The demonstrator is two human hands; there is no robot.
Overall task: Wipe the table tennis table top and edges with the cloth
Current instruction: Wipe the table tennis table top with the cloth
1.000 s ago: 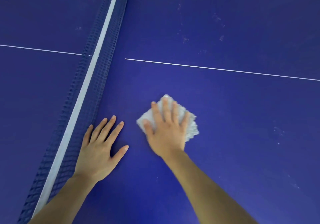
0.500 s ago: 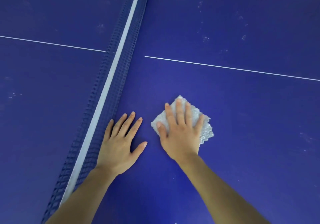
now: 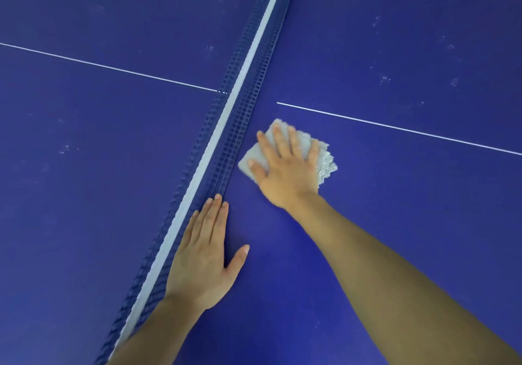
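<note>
Though perhaps folded, one cloth (image 3: pixel 325 162), two hands (image 3: pixel 285 172) (image 3: pixel 201 263).

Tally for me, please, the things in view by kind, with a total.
hands: 2 (left hand, right hand)
cloth: 1
net: 1
table: 1
total: 5

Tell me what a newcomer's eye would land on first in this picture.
The white cloth stands out against the deep blue table, pressed flat under the right hand just right of the net. The left hand lies flat on the table nearer the camera, fingers alongside the net's base. Pale smudges dot the surface beyond the white line.
</note>
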